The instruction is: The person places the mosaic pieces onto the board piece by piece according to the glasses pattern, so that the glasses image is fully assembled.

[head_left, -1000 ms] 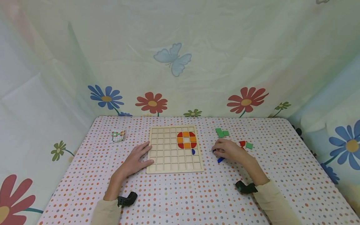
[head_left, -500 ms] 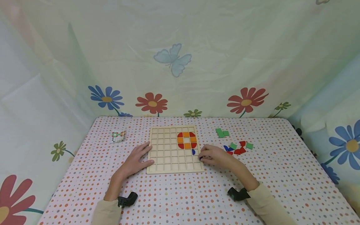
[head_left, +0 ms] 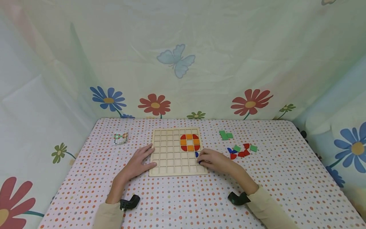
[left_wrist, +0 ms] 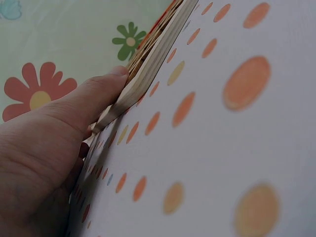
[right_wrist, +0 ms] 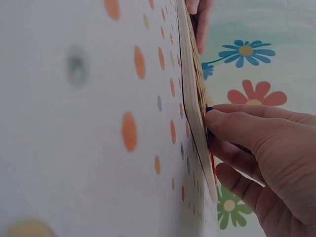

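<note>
A wooden grid board lies on the dotted table, with a ring of red and orange tiles set in its upper right cells. Just below the ring sits a blue quarter-round tile. My right hand is over the board's right edge and pinches another blue tile between thumb and fingers, low over the cells; the fingers hide most of it. At the board's left edge my left hand rests with fingers spread, the thumb on the frame in the left wrist view.
To the right lie loose red tiles, blue tiles and a green square. More green tiles are farther back. A small printed pattern card lies at the back left. A floral curtain hangs behind the table.
My right hand has travelled left from the loose tiles to the board's right edge, carrying a blue tile. The loose pile it covered is now uncovered. The left hand has stayed put.
</note>
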Available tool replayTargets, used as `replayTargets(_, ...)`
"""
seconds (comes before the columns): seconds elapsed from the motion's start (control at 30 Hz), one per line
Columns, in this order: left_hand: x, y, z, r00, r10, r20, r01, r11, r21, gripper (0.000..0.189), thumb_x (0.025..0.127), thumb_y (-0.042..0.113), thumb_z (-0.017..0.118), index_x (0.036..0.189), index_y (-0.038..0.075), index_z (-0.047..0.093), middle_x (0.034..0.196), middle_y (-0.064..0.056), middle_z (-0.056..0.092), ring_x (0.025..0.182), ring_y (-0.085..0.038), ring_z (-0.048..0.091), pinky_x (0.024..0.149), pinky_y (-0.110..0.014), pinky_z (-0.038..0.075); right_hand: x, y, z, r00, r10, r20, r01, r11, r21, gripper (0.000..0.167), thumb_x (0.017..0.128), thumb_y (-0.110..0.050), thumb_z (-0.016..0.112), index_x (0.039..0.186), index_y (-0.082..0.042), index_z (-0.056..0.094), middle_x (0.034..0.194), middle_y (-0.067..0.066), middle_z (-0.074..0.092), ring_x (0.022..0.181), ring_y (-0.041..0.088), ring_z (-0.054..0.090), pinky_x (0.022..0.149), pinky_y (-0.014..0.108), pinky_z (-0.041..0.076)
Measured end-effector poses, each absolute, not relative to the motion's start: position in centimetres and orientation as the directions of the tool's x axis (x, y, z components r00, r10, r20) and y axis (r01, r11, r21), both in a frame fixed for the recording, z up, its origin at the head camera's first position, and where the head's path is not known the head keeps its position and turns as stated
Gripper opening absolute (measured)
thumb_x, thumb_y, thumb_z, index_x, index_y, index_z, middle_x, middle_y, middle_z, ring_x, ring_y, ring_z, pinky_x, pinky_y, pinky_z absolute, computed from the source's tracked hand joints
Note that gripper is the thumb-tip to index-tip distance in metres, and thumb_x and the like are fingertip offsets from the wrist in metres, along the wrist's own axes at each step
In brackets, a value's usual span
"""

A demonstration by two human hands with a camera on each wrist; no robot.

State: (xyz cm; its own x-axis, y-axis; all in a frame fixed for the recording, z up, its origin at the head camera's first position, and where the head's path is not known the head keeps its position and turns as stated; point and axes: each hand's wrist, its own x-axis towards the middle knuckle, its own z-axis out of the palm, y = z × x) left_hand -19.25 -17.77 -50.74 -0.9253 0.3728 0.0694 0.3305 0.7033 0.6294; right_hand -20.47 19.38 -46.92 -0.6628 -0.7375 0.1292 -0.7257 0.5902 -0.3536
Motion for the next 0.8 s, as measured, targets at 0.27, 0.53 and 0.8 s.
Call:
replayTargets(0.27, -19.25, -17.87, -50.93, -0.928, 0.368, 0.063, 0.324, 0.709, 0.627, 0.073, 0.089, 0.043, 0.067, 0.149, 0.012, 0.04, 0.161, -0.009, 0.026, 0.148, -0.038, 0.021, 0.113, -0.064, 0.024, -20.35, 18.88, -46.86, -0.66, -0.742, 0.121, -0.735, 0.603, -0.31, 0.015, 0.092, -0.017, 0.067, 0.106, -0.016, 0.074, 0.107, -0.002, 0.065, 0.098, 0.012, 0.062, 0.083, 0.027, 0.055)
replayTargets(0.53, -19.31, -17.82, -51.09, -0.925, 0.374, 0.071, 0.335, 0.712, 0.617, 0.073, 0.089, 0.044, 0.067, 0.149, 0.012, 0.04, 0.161, -0.009, 0.026, 0.147, -0.038, 0.022, 0.112, -0.064, 0.025, -20.26, 18.88, -46.99, -0.638, -0.754, 0.155, -0.76, 0.584, -0.286, 0.016, 0.09, -0.015, 0.069, 0.105, -0.015, 0.076, 0.105, -0.001, 0.067, 0.096, 0.012, 0.061, 0.082, 0.027, 0.055)
replayTargets(0.8, -19.36, -17.81, -51.01, -0.926, 0.372, 0.065, 0.331, 0.714, 0.617, 0.073, 0.089, 0.044, 0.067, 0.15, 0.013, 0.04, 0.161, -0.008, 0.026, 0.148, -0.037, 0.021, 0.113, -0.063, 0.025, -20.11, 18.7, -46.8, -0.644, -0.75, 0.15, -0.756, 0.593, -0.279, 0.017, 0.091, -0.015, 0.068, 0.106, -0.015, 0.075, 0.108, 0.0, 0.068, 0.101, 0.014, 0.063, 0.086, 0.029, 0.056)
